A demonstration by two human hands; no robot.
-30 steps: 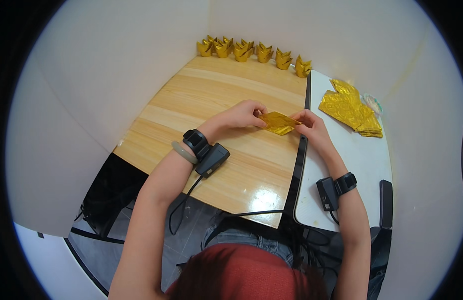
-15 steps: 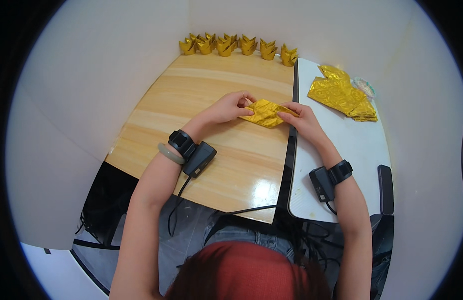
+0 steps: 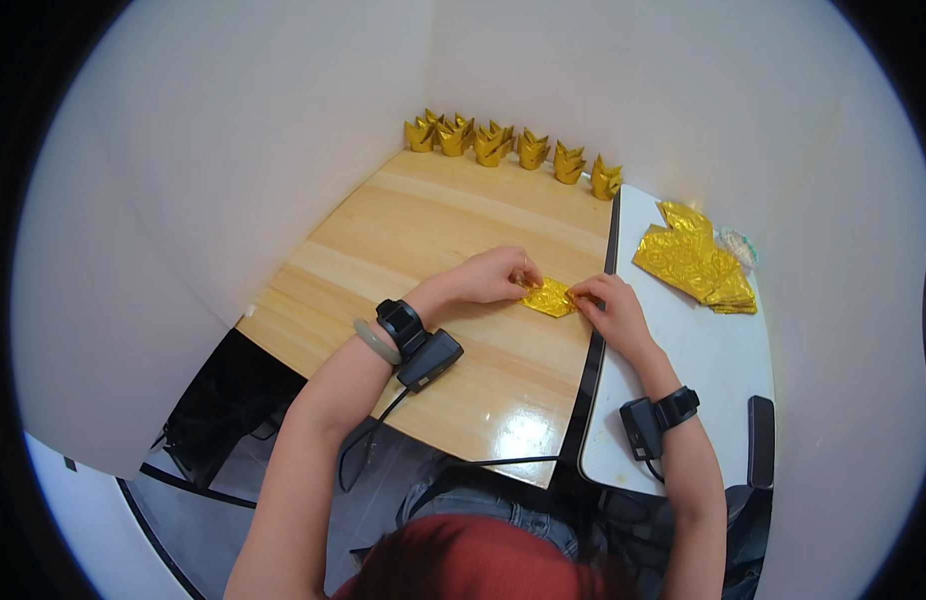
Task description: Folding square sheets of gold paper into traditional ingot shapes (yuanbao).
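Observation:
A small folded piece of gold foil paper (image 3: pixel 549 297) lies low over the wood-grain table, held between my two hands. My left hand (image 3: pixel 503 275) pinches its left end between thumb and fingers. At its right end, the fingertips of my right hand (image 3: pixel 611 305) are closed on the paper's corner. Shiny creases cover the foil. Along the back edge of the table stands a row of folded gold paper crowns (image 3: pixel 532 149) with pointed tips.
On the white table (image 3: pixel 673 400) at the right lies a stack of gold foil sheets (image 3: pixel 683 260), with a beaded ring-shaped item (image 3: pixel 740 248) beside it. A dark gap parts it from the wood-grain table (image 3: pixel 413 220). Cables trail from devices strapped to both wrists. Pale walls enclose the tables.
The view has tilted, so everything sits lower in the picture. The gold paper shows a narrower shape between my hands, and both hands have changed their grip on its ends.

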